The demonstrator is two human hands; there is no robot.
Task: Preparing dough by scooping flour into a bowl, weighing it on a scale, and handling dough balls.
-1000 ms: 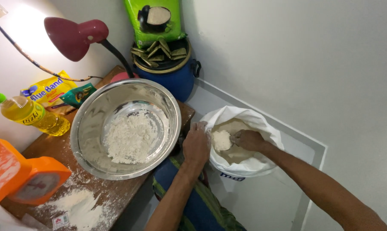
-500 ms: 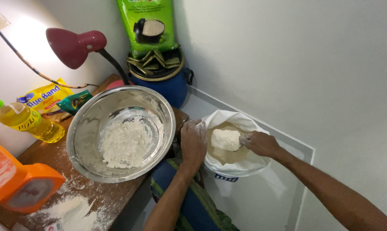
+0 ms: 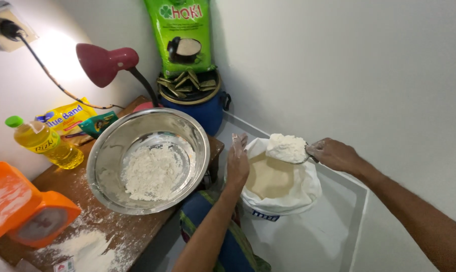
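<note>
While the big shiny steel mixing bowl (image 3: 149,161) sits at the middle of the flour-dusted wooden counter (image 3: 132,234), everything else arranges itself around it. Left of the bowl and nearest me is an orange plastic kitchen scale (image 3: 23,209), with a yellow bottle of cooking oil with a green cap (image 3: 44,143) behind it. Behind the bowl a dark red desk lamp (image 3: 107,60) leans in, and beyond that a blue plastic drum (image 3: 200,103) carries a tall green bag (image 3: 183,35).

Right of the bowl, down on the floor, stands an open white sack of flour (image 3: 281,184). The left hand (image 3: 237,163) rests flat and open-fingered on the sack's rim, on the side next to the bowl, steadying it rather than clutching anything. Further right, the right hand (image 3: 336,155) is clenched around the handle of a small metal scoop (image 3: 288,150) heaped with white flour, held above the sack's mouth.

That heap looks light, loose and powdery; I'd judge a tilt or jolt would spill it, so the handle end, kept level, is the place to hold. The sack is soft and slumps, best held at its rolled rim.
</note>
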